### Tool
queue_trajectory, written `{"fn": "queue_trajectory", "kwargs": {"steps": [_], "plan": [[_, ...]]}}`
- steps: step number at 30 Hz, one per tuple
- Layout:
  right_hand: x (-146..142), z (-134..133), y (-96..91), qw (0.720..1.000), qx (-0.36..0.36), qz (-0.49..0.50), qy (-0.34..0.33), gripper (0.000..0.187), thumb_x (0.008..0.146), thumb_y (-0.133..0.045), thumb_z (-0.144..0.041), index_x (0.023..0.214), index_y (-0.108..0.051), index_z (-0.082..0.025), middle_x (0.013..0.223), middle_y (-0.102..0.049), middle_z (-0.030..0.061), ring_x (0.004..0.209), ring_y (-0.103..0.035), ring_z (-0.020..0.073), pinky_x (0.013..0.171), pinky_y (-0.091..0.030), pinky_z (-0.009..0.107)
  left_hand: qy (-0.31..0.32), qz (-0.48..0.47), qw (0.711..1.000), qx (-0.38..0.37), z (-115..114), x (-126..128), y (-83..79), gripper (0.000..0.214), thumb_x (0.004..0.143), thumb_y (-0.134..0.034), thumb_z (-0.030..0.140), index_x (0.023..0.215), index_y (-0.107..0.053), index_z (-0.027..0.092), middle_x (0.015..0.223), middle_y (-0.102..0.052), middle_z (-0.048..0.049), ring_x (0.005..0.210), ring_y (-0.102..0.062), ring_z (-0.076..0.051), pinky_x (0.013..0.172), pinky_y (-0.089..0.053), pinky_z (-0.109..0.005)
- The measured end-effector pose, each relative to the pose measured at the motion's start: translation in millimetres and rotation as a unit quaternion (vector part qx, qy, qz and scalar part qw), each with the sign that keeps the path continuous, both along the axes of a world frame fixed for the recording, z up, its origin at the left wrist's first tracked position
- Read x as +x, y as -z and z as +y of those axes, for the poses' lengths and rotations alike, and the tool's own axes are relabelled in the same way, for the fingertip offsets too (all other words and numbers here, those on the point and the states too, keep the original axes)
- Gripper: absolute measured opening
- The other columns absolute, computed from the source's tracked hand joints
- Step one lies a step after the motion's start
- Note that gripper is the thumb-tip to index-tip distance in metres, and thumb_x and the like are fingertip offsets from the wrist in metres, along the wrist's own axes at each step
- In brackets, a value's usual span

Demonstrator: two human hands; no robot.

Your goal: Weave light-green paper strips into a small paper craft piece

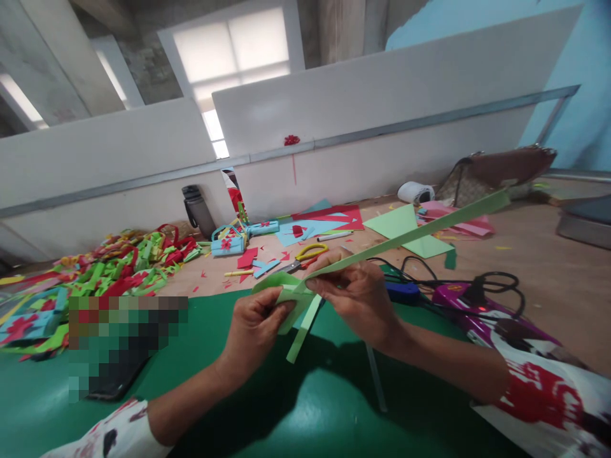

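My left hand (258, 327) pinches a folded piece of light green paper (291, 294) above the green mat. In my right hand (365, 299), thumb and fingers close on a long light green paper strip (420, 231), which slants up to the right. The strip meets the folded piece between my hands. A short green end (303, 334) hangs down below them. How the papers join is partly hidden by my fingers. Just beyond my hands lie scissors (312, 252) with yellow and orange handles.
Colourful paper strips (128, 261) are heaped at the left, near a grey bottle (198, 211) and small blue paper bags (228, 245). A purple power strip (461, 299) with black cables sits at the right. A clear stick (376, 378) lies on the green mat (305, 413).
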State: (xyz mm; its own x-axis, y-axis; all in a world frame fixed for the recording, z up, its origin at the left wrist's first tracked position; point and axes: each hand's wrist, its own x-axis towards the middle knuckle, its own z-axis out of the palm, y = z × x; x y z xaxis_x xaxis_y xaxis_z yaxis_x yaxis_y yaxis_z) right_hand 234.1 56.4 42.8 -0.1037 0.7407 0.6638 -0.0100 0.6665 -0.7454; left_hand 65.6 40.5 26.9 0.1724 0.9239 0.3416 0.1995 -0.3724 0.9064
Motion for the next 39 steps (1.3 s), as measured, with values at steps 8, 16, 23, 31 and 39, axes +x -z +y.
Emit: {"fn": "queue_trajectory", "kwargs": {"steps": [8, 16, 23, 31, 39], "plan": [[1.1, -0.8, 0.7, 1.0, 0.02, -0.009, 0.007, 0.006, 0.076, -0.065, -0.016, 0.078, -0.06, -0.018, 0.073, -0.062, -0.0018, 0.067, -0.061, 0.0109, 0.062, -0.051, 0.022, -0.002, 0.009, 1.0, -0.014, 0.5, -0.1, -0.4, 0.021, 0.079, -0.061, 0.031, 0.073, -0.069, 0.012, 0.056, -0.049, 0.0018, 0.051, -0.037, -0.008, 0.043, -0.031, -0.017], [0.6, -0.5, -0.6, 0.999, 0.037, -0.012, 0.019, 0.008, 0.075, -0.064, -0.014, 0.077, -0.059, -0.019, 0.071, -0.061, -0.003, 0.064, -0.061, 0.0095, 0.059, -0.05, 0.02, -0.006, 0.001, 0.999, -0.033, -1.1, 1.8, -2.0, 0.021, 0.078, -0.062, 0.031, 0.077, -0.071, 0.012, 0.055, -0.048, 0.0017, 0.05, -0.035, -0.007, 0.043, -0.029, -0.017], [0.6, -1.9, -1.7, 0.999, 0.032, -0.027, 0.026, 0.005, 0.076, -0.064, -0.015, 0.078, -0.06, -0.019, 0.073, -0.063, -0.0019, 0.065, -0.062, 0.0108, 0.059, -0.051, 0.021, -0.011, -0.017, 0.998, -0.064, -1.2, 3.0, -4.9, 0.023, 0.074, -0.065, 0.033, 0.066, -0.066, 0.012, 0.052, -0.047, 0.0024, 0.048, -0.035, -0.007, 0.042, -0.028, -0.017], [-1.3, 3.9, -4.0, 0.992, 0.025, -0.106, 0.06, 0.008, 0.08, -0.059, -0.018, 0.074, -0.064, -0.019, 0.078, -0.063, -0.0005, 0.066, -0.057, 0.0106, 0.058, -0.048, 0.022, -0.003, -0.054, 0.99, -0.129, 0.3, 5.8, -7.8, 0.031, 0.07, -0.068, 0.041, 0.076, -0.067, 0.011, 0.061, -0.06, -0.0018, 0.05, -0.049, -0.01, 0.046, -0.037, -0.019], [0.7, 4.8, -5.5, 0.987, 0.026, -0.135, 0.078, 0.016, 0.079, -0.059, -0.017, 0.064, -0.062, -0.02, 0.066, -0.061, -0.0023, 0.07, -0.054, 0.0138, 0.069, -0.044, 0.028, 0.011, -0.091, 0.982, -0.166, 1.6, 8.6, -10.3, 0.033, 0.064, -0.073, 0.042, 0.074, -0.066, 0.011, 0.062, -0.064, -0.0022, 0.051, -0.052, -0.01, 0.048, -0.04, -0.02]]}}
